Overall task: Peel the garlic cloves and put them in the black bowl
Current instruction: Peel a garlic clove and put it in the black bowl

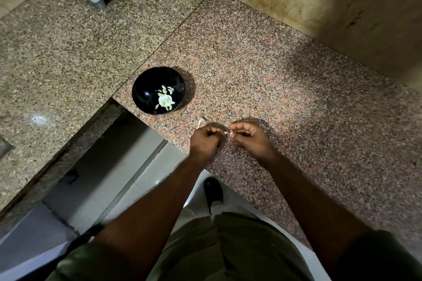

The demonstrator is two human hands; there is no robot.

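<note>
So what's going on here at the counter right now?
A person stands at a speckled granite counter, peeling garlic. The left hand and right hand are close together, pinching a small pale garlic clove between their fingertips. A round black bowl beyond the hands already holds several peeled yellowish cloves. A scrap of papery skin lies nearby.

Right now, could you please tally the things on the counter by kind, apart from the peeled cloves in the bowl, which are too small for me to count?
Black bowl: 1
Garlic clove pinched between the left hand and right hand: 1
Scrap of garlic skin on the counter: 1
Total: 3
</note>
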